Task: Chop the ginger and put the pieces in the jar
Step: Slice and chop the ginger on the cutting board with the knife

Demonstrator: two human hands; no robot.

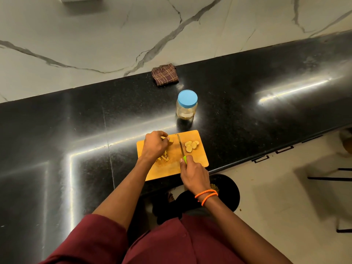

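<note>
Partly hidden ginger (170, 140), left hand (154, 144) covering

jar (187, 104) behind board (198, 159) | cloth (165, 74) behind jar | slices (191, 145) on board, right of knife (180, 147)

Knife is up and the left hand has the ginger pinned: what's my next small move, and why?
Probably bring the knife down for another slice off the ginger piece that the left hand pinches on the cutting board. The right hand grips the green handle, blade just right of the piece. Several slices are cut, but the jar is lidded, so transfer waits.
</note>
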